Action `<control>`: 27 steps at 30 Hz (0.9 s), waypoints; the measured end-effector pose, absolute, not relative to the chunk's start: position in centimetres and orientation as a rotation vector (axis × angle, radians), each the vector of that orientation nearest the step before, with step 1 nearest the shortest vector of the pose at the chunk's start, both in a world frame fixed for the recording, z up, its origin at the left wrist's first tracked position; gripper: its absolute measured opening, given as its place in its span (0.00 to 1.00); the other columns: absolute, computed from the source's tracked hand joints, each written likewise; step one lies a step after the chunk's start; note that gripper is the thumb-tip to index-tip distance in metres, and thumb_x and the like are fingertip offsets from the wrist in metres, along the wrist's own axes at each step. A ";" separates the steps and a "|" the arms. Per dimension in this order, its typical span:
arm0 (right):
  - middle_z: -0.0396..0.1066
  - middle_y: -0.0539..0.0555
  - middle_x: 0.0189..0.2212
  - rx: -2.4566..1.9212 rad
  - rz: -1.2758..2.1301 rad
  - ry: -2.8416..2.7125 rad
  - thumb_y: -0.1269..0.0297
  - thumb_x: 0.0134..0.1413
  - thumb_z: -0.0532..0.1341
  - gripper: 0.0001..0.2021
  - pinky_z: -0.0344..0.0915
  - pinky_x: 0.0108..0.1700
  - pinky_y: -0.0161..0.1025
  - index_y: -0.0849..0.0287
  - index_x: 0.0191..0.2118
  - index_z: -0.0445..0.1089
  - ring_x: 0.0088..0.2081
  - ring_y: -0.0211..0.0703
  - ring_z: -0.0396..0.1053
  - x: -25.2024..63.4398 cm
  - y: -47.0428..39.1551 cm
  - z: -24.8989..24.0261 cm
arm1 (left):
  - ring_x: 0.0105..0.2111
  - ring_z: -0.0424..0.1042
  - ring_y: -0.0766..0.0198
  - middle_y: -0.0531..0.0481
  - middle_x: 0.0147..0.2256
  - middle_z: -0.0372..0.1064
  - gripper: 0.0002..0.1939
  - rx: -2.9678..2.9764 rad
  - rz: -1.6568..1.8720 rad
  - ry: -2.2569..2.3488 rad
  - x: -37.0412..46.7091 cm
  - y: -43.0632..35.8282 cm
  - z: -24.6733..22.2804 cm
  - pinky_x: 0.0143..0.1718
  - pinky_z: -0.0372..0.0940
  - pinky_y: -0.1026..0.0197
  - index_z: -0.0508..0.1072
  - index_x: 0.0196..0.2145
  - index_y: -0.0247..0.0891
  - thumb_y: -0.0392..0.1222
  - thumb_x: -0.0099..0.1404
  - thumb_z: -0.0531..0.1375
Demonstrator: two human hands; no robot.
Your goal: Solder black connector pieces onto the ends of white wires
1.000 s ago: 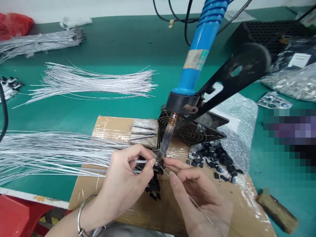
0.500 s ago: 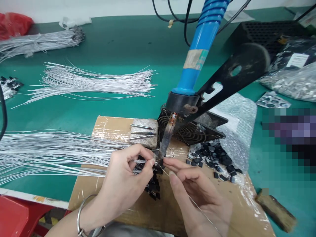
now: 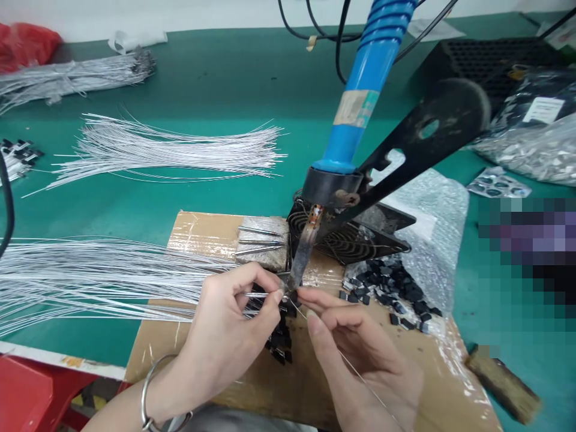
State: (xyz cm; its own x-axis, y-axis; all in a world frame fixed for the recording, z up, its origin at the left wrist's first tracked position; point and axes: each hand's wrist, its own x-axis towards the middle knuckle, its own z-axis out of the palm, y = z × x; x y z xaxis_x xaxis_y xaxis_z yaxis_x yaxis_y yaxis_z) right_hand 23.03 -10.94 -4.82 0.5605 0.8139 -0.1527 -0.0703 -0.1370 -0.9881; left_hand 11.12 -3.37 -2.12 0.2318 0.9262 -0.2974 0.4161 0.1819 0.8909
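A blue-handled soldering iron point(image 3: 360, 90) hangs in a black bracket point(image 3: 423, 132), its tip pointing down between my hands. My left hand point(image 3: 234, 330) pinches a thin white wire just left of the tip; the wire's end and any part on it are too small to tell. In my right hand point(image 3: 355, 354), thumb and fingers close on a thin solder wire point(image 3: 366, 384), whose upper end reaches the tip. Beneath my fingers lie black connectors point(image 3: 279, 345). Long white wires point(image 3: 99, 276) run in from the left, partly behind my left hand.
Under the work lies a cardboard sheet point(image 3: 315, 384) with a pad point(image 3: 265, 258) and a black fan point(image 3: 346, 243). Loose black pieces point(image 3: 396, 288) sit right, beside bubble wrap point(image 3: 441, 222). Another wire bundle point(image 3: 180, 147) lies behind. A brown block point(image 3: 504, 384) rests at right.
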 end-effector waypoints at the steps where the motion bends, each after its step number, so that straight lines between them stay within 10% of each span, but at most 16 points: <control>1: 0.81 0.53 0.43 -1.520 0.871 -0.654 0.62 0.57 0.68 0.11 0.72 0.47 0.26 0.55 0.27 0.70 0.46 0.38 0.79 23.0 -10.9 -4.8 | 0.35 0.75 0.57 0.45 0.33 0.78 0.06 1.415 0.588 1.362 11.1 -3.4 -2.1 0.36 0.68 0.58 0.75 0.29 0.37 0.39 0.60 0.59; 27: 0.81 0.52 0.41 -1.487 0.809 -0.664 0.63 0.57 0.69 0.09 0.73 0.44 0.25 0.55 0.28 0.72 0.40 0.37 0.80 22.6 -10.9 -4.9 | 0.35 0.76 0.57 0.45 0.33 0.78 0.06 1.429 0.603 1.317 11.2 -3.5 -2.1 0.36 0.69 0.58 0.74 0.28 0.36 0.38 0.62 0.59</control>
State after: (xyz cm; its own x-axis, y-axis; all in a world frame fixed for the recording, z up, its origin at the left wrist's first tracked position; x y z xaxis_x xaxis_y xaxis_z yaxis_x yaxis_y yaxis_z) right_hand 22.62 -10.87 -4.91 0.5880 0.8028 -0.0990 -0.0594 -0.0792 -0.9951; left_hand 11.16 -3.45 -2.13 0.2662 0.9232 -0.2773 0.3930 0.1587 0.9057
